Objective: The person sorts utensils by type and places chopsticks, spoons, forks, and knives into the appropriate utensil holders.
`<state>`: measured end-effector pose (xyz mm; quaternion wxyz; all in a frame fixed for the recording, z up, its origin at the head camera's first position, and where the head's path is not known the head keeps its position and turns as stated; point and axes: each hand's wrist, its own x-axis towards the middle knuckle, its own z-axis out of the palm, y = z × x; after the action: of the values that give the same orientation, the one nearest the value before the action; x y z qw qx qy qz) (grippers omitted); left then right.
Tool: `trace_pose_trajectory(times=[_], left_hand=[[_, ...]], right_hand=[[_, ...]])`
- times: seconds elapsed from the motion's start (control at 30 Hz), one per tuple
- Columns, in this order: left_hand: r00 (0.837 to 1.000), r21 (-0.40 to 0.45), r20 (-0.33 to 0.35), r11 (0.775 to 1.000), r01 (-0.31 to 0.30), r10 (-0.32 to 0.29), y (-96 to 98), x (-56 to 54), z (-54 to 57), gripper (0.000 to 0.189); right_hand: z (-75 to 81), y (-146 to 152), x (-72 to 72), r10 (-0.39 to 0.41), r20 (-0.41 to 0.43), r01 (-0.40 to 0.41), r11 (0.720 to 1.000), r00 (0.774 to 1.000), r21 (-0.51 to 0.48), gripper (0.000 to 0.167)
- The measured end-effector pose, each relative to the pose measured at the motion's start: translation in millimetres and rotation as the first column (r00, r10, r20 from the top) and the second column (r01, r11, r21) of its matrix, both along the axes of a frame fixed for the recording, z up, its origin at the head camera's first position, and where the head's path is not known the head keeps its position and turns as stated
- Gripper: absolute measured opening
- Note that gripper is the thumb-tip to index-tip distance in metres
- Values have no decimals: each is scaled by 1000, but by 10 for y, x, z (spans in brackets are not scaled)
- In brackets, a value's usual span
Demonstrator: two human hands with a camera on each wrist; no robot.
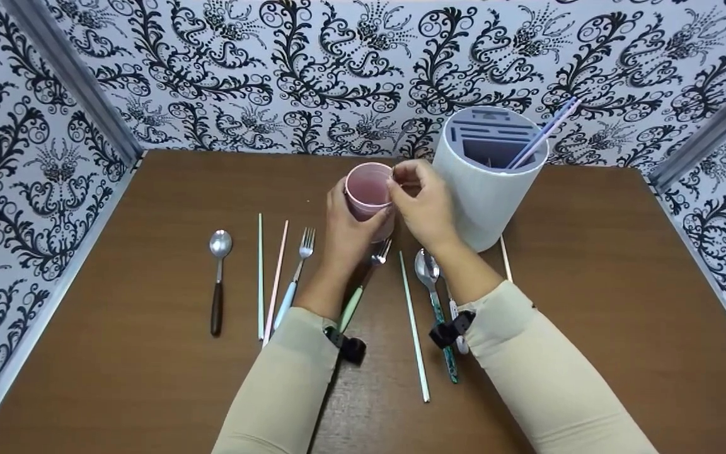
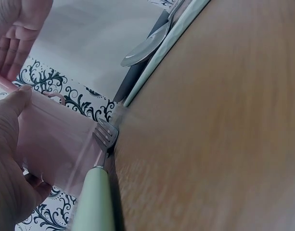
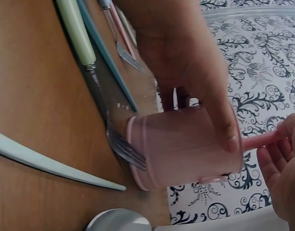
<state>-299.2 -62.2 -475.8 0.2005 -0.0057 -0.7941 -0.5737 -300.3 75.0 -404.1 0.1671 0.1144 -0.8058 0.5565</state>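
Centrally in the frame, the left hand [image 1: 350, 230] is wrapped round a pink cup [image 1: 368, 188], thumb on one side and fingers on the other, its mouth turned up. At the cup's right rim the right hand [image 1: 429, 205] has its fingers curled and, by the right wrist view, pinches a pink rod [image 3: 258, 140] reaching to the mouth; I cannot tell how deep it goes, nor whether the cup's base meets the table [image 1: 117, 284]. Clearance is narrow on the right: the knuckles lie close to a white container [image 1: 479, 208] at upper right, whose purple insert [image 1: 500, 120] holds two sticks [image 1: 546, 133] leaning out past the rim. Below the cup, a green-handled fork [image 1: 350, 309] points its tines toward the base; right of it lie a pale stick [image 1: 414, 328] and a spoon with a patterned handle [image 1: 426, 268]. Left of the hands, a blue-handled fork [image 1: 293, 287] and a pink stick [image 1: 276, 277] lie slantwise, near one another. Farther left rests a dark-handled spoon [image 1: 217, 284], with broad working room out to the left edge. A patterned wall [image 1: 249, 75] bounds the back edge.
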Motion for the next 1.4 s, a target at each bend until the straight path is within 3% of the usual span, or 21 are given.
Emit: trace_pose_trajectory(times=[0.2, 0.63, 1.4], left_hand=[[1000, 0, 6, 1000, 6, -6, 2, 7, -4, 92], [1000, -15, 7, 1000, -2, 2, 10, 9, 9, 91], [1000, -2, -8, 1000, 2, -2, 21, 18, 12, 90]], right_hand=[[-106, 6, -37, 6, 16, -7, 999, 1000, 50, 21], [-185, 37, -81, 2, 59, -8, 995, 998, 99, 22], [-191, 48, -44, 17, -25, -14, 994, 1000, 109, 17]])
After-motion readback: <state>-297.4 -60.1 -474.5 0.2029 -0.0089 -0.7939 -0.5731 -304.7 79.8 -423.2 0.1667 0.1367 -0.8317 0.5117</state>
